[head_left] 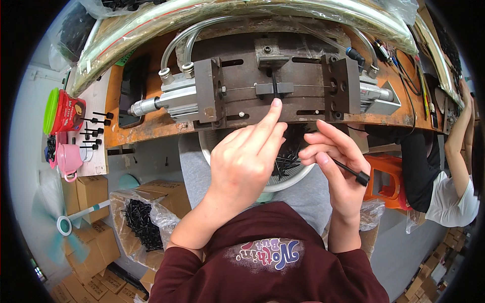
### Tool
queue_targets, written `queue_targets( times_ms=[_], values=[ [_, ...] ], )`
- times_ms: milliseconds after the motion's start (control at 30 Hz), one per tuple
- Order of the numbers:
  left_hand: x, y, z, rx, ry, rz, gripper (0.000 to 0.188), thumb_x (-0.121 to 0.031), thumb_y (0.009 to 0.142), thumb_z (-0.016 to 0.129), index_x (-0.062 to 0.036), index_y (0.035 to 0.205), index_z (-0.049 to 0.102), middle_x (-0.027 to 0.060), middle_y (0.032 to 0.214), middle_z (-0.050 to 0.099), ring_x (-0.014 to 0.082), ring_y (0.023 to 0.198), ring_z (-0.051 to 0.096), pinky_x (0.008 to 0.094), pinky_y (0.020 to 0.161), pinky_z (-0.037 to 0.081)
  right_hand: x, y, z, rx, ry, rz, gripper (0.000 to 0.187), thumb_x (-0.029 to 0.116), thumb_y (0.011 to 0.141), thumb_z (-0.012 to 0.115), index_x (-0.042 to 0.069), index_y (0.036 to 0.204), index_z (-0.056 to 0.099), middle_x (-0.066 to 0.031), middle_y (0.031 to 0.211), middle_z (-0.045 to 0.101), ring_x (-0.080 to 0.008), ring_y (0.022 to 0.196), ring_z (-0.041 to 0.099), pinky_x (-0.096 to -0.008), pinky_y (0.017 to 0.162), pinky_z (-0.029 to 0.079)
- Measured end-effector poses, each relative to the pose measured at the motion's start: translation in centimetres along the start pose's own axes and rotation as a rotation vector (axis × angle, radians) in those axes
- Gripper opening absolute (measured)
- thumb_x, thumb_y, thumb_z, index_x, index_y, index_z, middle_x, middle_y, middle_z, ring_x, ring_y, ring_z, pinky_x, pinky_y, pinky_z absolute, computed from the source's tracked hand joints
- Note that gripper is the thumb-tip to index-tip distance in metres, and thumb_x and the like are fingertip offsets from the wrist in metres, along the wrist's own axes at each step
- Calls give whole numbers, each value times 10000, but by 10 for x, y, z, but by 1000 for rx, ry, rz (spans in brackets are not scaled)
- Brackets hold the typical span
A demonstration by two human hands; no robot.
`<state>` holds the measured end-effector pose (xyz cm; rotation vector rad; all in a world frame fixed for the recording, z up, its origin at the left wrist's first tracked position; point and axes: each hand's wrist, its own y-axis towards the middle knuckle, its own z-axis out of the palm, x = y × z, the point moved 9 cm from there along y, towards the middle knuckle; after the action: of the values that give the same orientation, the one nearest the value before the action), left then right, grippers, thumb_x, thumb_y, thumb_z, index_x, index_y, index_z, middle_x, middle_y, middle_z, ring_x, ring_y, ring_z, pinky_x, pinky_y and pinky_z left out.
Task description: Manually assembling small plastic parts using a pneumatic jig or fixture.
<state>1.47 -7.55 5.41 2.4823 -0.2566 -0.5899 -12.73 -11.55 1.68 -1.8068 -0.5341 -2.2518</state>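
My left hand (pixel 245 159) reaches over the front of a dark metal fixture (pixel 242 108), fingers stretched out and thumb hidden. Its index fingertip touches the near end of a thin black rod (pixel 275 83) that lies across a small grey block (pixel 285 89) in the fixture's middle. To the right, my right hand (pixel 343 169) is closed around a black rod with a thick knob (pixel 362 178) at its lower end; most of the shaft is hidden by the fingers. Beneath both hands a white basin (pixel 275 188) full of black rods rests on my lap.
Silver air cylinders (pixel 179 98) with clear hoses flank the fixture on a wooden bench (pixel 118 136). Knobbed black pieces (pixel 96 132), a pink cup (pixel 69 159) and a red tub stand left. Below are a bag-lined box (pixel 141 222) and a fan (pixel 64 225). Another person (pixel 452 197) sits right.
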Motion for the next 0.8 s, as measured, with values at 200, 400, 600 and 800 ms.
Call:
queue_targets(
  times_ms=[200,400,600,800],
  values=[
    [3,14,0,39,71,15,251,-105,697,795,-30,921,710,88,1193,687,179,610,633,276,577,503,16,-4,0,9,-146,-38,413,-113,930,491,-103,1343,480,-248,1209,623,-283,1061,673,-324,800,588],
    [1,16,-2,87,89,-11,238,-115,709,788,-38,921,713,87,1196,686,175,580,622,271,578,507,33,-6,-6,-55,-272,-126,331,30,940,594,-81,1252,590,-257,1270,598,-333,1086,661,-322,784,592],
    [1,18,-9,121,6,-4,322,-100,718,794,-23,1019,709,104,1181,686,179,659,670,276,613,536,81,3,24,-71,-1200,-679,328,240,846,700,53,1114,729,-190,1281,609,-263,1022,627,-315,720,521],
    [5,17,-37,3,-748,-157,523,22,674,817,33,1173,662,184,1101,678,223,872,724,308,749,597,99,19,71,23,-1430,-1093,290,132,818,693,74,1099,735,-106,1153,680,-227,986,621,-315,799,524]
  ],
)
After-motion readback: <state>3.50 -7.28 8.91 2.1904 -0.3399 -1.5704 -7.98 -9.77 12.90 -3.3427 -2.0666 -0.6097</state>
